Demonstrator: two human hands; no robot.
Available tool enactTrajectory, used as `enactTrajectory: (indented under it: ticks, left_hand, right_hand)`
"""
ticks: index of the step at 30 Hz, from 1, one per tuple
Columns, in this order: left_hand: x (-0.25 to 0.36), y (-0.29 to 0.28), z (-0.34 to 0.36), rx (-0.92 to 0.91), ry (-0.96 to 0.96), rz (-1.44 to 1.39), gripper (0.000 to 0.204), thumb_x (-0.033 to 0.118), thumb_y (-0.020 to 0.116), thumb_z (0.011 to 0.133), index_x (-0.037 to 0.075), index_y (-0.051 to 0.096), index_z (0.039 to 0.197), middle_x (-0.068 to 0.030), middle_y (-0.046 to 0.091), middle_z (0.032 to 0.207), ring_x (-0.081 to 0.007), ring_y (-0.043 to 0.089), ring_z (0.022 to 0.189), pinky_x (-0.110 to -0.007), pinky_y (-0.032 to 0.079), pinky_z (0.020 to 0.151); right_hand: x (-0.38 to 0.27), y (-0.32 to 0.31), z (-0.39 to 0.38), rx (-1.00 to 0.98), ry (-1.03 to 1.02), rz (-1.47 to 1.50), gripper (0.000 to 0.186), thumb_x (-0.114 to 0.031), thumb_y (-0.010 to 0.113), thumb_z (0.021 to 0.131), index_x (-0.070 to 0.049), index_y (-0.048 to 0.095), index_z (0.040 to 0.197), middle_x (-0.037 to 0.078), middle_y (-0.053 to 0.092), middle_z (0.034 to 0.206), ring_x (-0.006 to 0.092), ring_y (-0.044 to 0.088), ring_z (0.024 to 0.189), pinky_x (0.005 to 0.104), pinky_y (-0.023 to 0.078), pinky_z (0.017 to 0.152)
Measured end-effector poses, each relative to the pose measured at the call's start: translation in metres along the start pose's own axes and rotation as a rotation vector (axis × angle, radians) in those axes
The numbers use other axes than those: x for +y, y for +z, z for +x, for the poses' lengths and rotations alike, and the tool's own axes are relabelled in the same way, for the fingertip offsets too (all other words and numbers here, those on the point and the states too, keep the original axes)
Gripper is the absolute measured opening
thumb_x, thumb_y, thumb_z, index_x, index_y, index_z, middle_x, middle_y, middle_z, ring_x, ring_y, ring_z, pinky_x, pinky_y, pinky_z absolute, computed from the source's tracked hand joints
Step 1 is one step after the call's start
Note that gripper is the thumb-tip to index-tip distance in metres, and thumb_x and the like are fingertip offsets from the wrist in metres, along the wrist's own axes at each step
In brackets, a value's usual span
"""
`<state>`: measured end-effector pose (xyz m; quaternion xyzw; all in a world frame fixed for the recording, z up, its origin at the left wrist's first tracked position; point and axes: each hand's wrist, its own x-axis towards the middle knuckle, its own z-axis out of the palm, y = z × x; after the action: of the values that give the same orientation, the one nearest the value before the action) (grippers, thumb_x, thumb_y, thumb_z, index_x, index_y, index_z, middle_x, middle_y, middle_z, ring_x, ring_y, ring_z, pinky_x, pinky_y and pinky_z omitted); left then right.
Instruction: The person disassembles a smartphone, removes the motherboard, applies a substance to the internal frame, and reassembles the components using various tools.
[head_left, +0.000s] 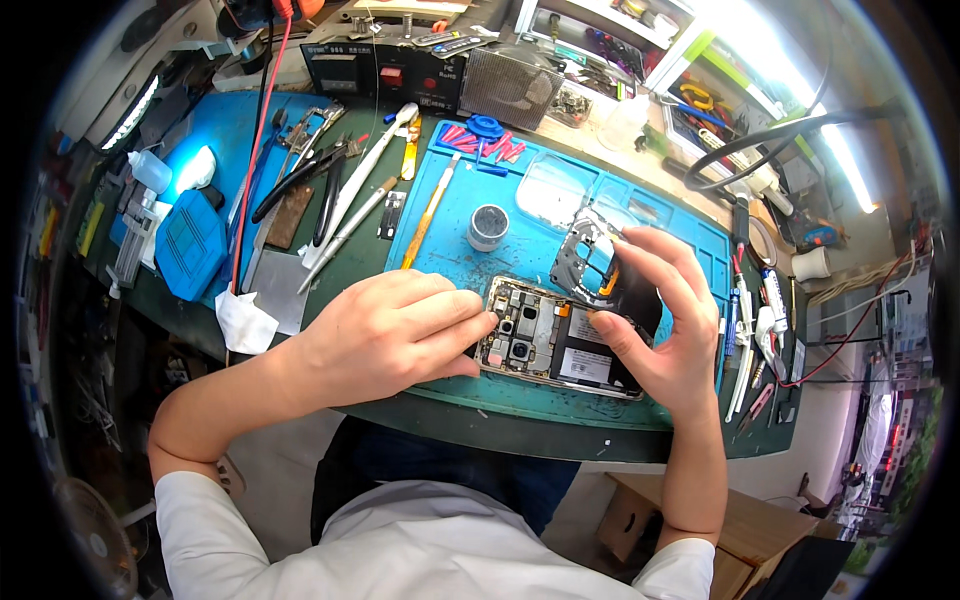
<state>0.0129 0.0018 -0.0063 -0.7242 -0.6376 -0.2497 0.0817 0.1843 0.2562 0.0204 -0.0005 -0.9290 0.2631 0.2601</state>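
Behind the opened phone [560, 345], the blue mat [450, 250] is partly occupied by a round jar [488, 228] and clear box [550, 190]; bare room is found left of the jar. The phone is set near the surface's [480, 427] front edge, touched by the bent left grip [405, 325], whose hold cannot be told. A dark plate [570, 265] is held by the widely curved right grip [675, 320].

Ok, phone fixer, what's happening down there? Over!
Left hand at left end of opened phone. Right hand holding dark plate at phone's far edge. Small jar behind, apart.
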Motion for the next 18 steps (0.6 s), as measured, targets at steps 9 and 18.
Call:
enactTrajectory:
  ticks: [9,18]
  left_hand:
    - [-0.0015,-0.0014,0.0012,-0.012,-0.013,-0.021,0.047,0.026,0.087,0.076,0.005,0.075,0.117,-0.0056,0.071,0.113,-0.0229,0.07,0.095,-0.036,0.059,0.081]
    - [-0.0008,-0.003,0.0,-0.03,0.013,-0.019,0.047,0.025,0.087,0.076,0.005,0.075,0.117,-0.0057,0.07,0.113,-0.023,0.07,0.094,-0.036,0.059,0.08]
  right_hand:
    - [0.001,-0.0002,-0.0027,-0.013,0.025,0.015,0.057,-0.018,0.09,0.076,-0.002,0.071,0.127,0.021,0.065,0.131,0.0367,0.065,0.119,0.044,0.053,0.102]
    - [-0.0012,-0.0033,-0.0024,-0.055,0.027,0.036,0.059,-0.017,0.09,0.074,-0.002,0.071,0.127,0.019,0.065,0.131,0.0367,0.065,0.118,0.0445,0.053,0.101]
